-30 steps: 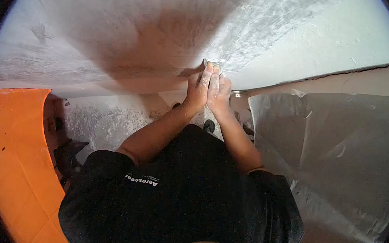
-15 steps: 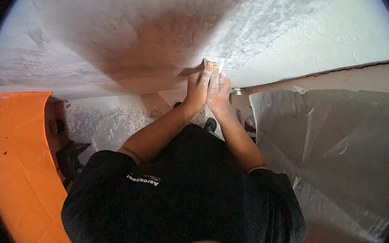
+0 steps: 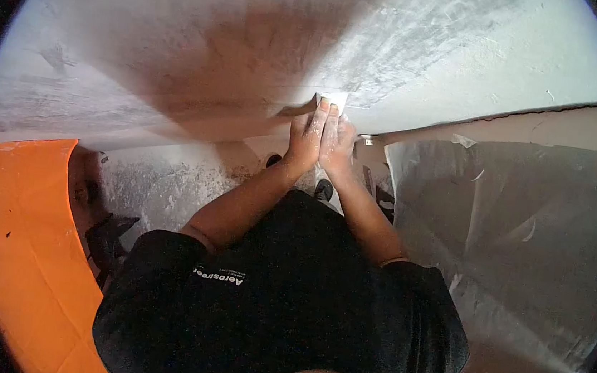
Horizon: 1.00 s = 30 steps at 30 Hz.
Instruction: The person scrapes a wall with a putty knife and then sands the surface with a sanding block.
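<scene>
Against dusty wall [image 3: 182,53], both hands [image 3: 323,140] press small white pad [image 3: 333,100], possibly sandpaper; shirt [image 3: 280,307] logo unreadable.

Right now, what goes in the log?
left hand + right hand: pressing white pad | on: dusty wall

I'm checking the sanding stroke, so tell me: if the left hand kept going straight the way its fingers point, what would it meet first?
The left hand already presses the white pad against the wall. Straight on lies only more dusty wall, as far as the picture shows.
</scene>
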Tool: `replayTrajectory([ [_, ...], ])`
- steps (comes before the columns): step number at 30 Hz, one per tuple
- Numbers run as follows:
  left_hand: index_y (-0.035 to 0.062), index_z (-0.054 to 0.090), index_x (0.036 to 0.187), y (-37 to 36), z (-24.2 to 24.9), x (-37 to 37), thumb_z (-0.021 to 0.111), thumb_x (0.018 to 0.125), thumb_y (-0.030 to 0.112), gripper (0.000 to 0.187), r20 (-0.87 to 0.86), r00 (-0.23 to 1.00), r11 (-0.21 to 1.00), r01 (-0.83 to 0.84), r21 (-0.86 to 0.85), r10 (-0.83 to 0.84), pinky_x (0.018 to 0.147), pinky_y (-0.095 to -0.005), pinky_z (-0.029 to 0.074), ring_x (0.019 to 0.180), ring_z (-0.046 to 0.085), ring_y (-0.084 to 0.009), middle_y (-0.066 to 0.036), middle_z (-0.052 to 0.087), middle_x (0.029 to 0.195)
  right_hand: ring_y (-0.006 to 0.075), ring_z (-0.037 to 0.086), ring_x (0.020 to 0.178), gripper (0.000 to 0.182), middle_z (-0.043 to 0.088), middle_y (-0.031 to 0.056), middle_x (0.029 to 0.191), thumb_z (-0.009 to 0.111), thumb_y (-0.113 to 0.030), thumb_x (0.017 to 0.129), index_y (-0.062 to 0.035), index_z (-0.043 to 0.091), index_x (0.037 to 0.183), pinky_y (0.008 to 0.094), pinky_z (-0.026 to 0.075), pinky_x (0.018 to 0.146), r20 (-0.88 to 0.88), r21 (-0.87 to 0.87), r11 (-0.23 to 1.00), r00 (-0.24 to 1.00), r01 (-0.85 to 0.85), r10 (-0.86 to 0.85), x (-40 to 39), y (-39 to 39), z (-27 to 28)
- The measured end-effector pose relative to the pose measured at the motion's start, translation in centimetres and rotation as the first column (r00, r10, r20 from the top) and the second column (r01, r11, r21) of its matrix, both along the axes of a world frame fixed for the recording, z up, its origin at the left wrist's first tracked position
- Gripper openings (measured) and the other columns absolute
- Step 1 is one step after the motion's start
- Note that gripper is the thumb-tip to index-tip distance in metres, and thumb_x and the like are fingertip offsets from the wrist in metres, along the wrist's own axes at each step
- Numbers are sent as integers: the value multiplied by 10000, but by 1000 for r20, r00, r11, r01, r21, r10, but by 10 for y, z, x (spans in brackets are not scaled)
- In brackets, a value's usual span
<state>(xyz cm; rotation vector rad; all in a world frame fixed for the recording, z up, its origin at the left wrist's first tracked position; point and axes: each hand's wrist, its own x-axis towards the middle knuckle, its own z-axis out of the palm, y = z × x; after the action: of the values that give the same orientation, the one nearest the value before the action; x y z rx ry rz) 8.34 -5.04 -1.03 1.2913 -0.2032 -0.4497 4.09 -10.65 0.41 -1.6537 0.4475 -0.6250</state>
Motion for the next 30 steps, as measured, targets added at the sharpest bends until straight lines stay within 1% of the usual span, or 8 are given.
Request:
replayTrajectory([
  [4, -7, 600, 755, -2, 4, 2, 487, 948, 298, 378, -13, 1000, 999, -14, -35, 14, 567, -234, 415, 635, 489, -70, 11, 559, 694, 120, 504, 669, 346, 559, 57, 708, 352, -227, 982, 34, 556, 883, 287, 428, 602, -12, 81, 997, 1000, 4, -3, -2, 4, 8],
  [9, -18, 600, 758, -1, 9, 7, 478, 951, 289, 383, 96, 994, 999, 49, 0, -49, 558, -232, 408, 635, 487, -71, 6, 558, 685, 118, 497, 657, 346, 556, 52, 696, 357, -228, 981, 30, 555, 866, 288, 425, 593, -2, 27, 999, 999, -33, 33, 2, -4, 8],
  [13, -25, 600, 788, -6, 18, 4, 480, 948, 287, 370, 129, 991, 999, -40, -24, 43, 597, -256, 417, 658, 494, -88, -4, 564, 698, 122, 502, 655, 351, 563, 73, 695, 363, -236, 979, 26, 563, 859, 293, 423, 587, 10, 46, 998, 999, -35, 35, 3, -5, 16],
  [16, -23, 597, 833, -1, 20, 4, 481, 947, 282, 346, 107, 994, 997, 5, 82, -14, 622, -262, 420, 684, 496, -91, -8, 572, 732, 128, 508, 648, 364, 570, 82, 690, 366, -241, 978, 27, 569, 840, 299, 423, 578, 25, -2, 1000, 1000, -2, 2, 2, -3, 16],
  [20, -25, 599, 832, -5, 9, 5, 487, 944, 293, 355, 140, 990, 998, -29, 51, 22, 629, -267, 423, 688, 493, -93, -18, 575, 734, 132, 512, 637, 373, 574, 81, 680, 368, -246, 977, 31, 577, 841, 303, 422, 565, -47, -3, 1000, 998, -28, 28, 2, -7, 4],
  [23, -26, 597, 772, -5, 3, 4, 489, 943, 303, 385, 165, 985, 998, -57, 22, 53, 591, -262, 416, 650, 483, -85, -17, 562, 681, 139, 517, 612, 370, 570, 82, 658, 372, -237, 976, 37, 578, 838, 310, 420, 543, 33, -34, 999, 999, 7, -6, 2, -4, -2],
  [26, -27, 584, 703, 1, -14, -1, 500, 939, 302, 413, 118, 992, 996, -42, 77, 32, 537, -258, 402, 597, 469, -75, -4, 541, 618, 147, 524, 599, 355, 572, 90, 658, 378, -221, 974, 43, 578, 846, 309, 418, 530, 36, 74, 997, 999, -32, 30, -4, 1, -16],
  [30, -22, 578, 669, -3, -11, -4, 513, 933, 302, 423, 159, 986, 998, -56, 32, 50, 502, -257, 394, 561, 464, -69, 8, 535, 587, 147, 524, 575, 359, 560, 90, 619, 375, -206, 972, 43, 572, 806, 310, 415, 517, 91, -26, 999, 995, 38, -36, -3, 2, -16],
])
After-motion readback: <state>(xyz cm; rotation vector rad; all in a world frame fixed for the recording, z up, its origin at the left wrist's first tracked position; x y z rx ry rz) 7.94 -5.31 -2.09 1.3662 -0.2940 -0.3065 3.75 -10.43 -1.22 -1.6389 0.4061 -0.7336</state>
